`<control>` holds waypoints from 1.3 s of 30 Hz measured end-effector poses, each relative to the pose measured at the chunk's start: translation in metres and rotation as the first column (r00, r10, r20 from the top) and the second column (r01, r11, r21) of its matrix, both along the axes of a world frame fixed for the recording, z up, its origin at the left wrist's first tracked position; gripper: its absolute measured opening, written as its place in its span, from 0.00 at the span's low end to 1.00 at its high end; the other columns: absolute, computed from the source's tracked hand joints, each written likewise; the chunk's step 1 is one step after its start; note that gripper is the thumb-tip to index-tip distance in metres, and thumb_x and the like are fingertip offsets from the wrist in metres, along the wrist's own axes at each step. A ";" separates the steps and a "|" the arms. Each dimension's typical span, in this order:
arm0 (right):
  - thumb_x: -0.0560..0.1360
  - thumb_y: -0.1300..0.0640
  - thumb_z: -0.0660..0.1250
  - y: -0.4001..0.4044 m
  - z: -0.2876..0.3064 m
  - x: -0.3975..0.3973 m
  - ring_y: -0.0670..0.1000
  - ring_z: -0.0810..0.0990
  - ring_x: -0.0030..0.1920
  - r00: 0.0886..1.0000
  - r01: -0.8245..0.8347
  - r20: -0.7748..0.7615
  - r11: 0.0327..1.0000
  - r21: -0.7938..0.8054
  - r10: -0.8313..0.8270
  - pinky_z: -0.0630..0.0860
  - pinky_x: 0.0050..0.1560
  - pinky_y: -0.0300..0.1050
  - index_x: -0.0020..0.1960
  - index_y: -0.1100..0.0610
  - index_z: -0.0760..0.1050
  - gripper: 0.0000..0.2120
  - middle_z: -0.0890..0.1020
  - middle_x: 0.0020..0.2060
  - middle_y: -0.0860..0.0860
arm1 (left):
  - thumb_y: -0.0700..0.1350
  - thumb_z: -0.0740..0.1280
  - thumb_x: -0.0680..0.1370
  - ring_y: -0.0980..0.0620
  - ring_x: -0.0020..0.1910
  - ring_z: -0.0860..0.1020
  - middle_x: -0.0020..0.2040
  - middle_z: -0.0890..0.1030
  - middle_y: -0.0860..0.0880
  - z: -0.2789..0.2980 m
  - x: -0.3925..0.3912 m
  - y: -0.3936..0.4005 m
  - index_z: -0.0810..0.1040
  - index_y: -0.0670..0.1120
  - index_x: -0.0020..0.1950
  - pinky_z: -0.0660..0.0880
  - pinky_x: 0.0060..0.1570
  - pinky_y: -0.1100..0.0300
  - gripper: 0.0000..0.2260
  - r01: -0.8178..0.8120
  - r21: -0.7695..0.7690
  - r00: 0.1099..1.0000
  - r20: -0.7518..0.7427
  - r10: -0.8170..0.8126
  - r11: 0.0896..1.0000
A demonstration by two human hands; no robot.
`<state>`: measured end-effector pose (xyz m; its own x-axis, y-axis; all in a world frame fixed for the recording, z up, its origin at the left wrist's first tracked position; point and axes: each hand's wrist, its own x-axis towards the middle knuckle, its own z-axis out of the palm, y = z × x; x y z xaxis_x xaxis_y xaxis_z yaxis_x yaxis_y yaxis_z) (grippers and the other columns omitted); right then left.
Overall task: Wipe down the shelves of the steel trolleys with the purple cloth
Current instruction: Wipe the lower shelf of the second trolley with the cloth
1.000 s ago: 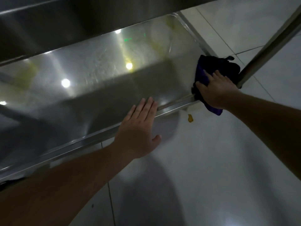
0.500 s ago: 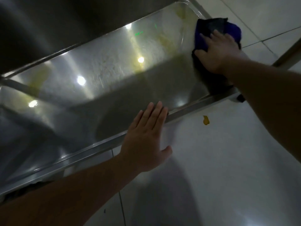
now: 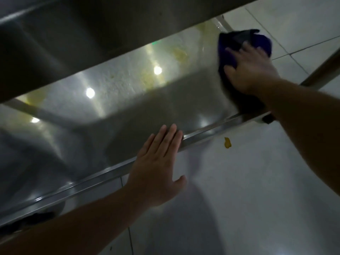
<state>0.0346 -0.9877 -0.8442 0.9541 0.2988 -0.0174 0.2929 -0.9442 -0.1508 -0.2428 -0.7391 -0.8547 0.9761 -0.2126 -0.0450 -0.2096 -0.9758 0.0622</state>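
At the shelf's right end: the right hand (image 3: 252, 70) lies flat on the purple cloth (image 3: 237, 50), fingers spread and pressing it onto the lower shelf (image 3: 147, 107) of the steel trolley, close to the right rim.
Left hand: the left hand (image 3: 156, 168) rests on the shelf's front rail (image 3: 211, 132), fingers straight and pressed together, holding nothing.
Soiling: yellowish smears (image 3: 181, 54) sit on the steel just left of the cloth, toward the back; a yellow scrap (image 3: 227, 142) lies on the floor tiles (image 3: 257, 181) below the rail.
Doing it well: I judge the palm should stay flat with even pressure, strokes overlapping leftward through the smears, the left hand bracing the trolley.
Change: half a second ago hand and cloth were in nearly the same spot; a second ago they were at the front corner by the upright post (image 3: 325, 70), so the wipe has travelled backward along the right side.
Left hand since then: unmoved on the rail.
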 end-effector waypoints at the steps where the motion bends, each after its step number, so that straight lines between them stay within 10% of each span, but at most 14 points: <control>1: 0.81 0.37 0.47 0.001 -0.001 0.004 0.53 0.48 0.83 0.998 0.062 -0.012 0.998 0.018 -0.061 0.42 0.80 0.56 0.83 0.48 0.53 0.33 0.58 0.82 0.54 | 0.66 0.67 0.72 0.49 0.86 0.47 0.87 0.50 0.48 0.000 0.000 0.000 0.54 0.46 0.87 0.53 0.83 0.46 0.49 0.000 0.003 1.000 -0.006 0.000 1.000; 5: 0.82 0.38 0.48 0.051 0.004 -0.032 0.56 0.47 0.83 0.990 0.106 -0.103 0.991 0.086 -0.097 0.44 0.80 0.58 0.84 0.51 0.51 0.34 0.53 0.83 0.56 | 0.65 0.67 0.72 0.48 0.86 0.48 0.87 0.52 0.48 0.001 -0.001 0.002 0.55 0.46 0.87 0.53 0.83 0.46 0.48 -0.001 -0.019 1.000 -0.005 0.001 1.000; 11: 0.81 0.36 0.43 0.053 0.002 -0.144 0.49 0.46 0.83 0.954 -0.277 -0.111 0.960 0.041 0.279 0.38 0.78 0.48 0.84 0.47 0.49 0.34 0.55 0.83 0.51 | 0.65 0.65 0.74 0.48 0.86 0.48 0.87 0.53 0.47 0.000 -0.002 0.005 0.56 0.45 0.86 0.55 0.82 0.44 0.47 0.025 -0.017 1.000 0.004 -0.025 1.000; 22: 0.84 0.40 0.45 0.055 0.012 -0.048 0.56 0.43 0.83 0.975 0.170 -0.151 0.984 0.054 -0.160 0.40 0.81 0.59 0.85 0.52 0.46 0.32 0.48 0.84 0.55 | 0.66 0.66 0.71 0.48 0.86 0.49 0.87 0.53 0.48 0.003 0.001 0.003 0.56 0.46 0.86 0.52 0.83 0.46 0.49 0.001 -0.036 1.000 -0.017 -0.002 0.999; 30: 0.84 0.38 0.45 0.164 0.009 -0.107 0.49 0.43 0.83 0.901 -0.382 -0.174 0.917 0.115 0.397 0.41 0.80 0.52 0.85 0.47 0.46 0.32 0.48 0.84 0.50 | 0.67 0.60 0.75 0.53 0.84 0.35 0.87 0.39 0.52 0.013 0.008 0.009 0.39 0.50 0.87 0.37 0.82 0.51 0.48 0.041 -0.047 0.977 -0.205 -0.050 0.998; 39: 0.83 0.40 0.46 0.064 0.009 -0.063 0.56 0.49 0.83 0.965 0.205 -0.171 0.978 0.025 -0.198 0.49 0.81 0.61 0.84 0.51 0.49 0.33 0.53 0.83 0.56 | 0.58 0.61 0.84 0.48 0.85 0.52 0.86 0.56 0.48 0.020 -0.067 0.114 0.59 0.46 0.86 0.49 0.82 0.53 0.33 -0.193 -0.216 0.981 -0.054 0.186 0.957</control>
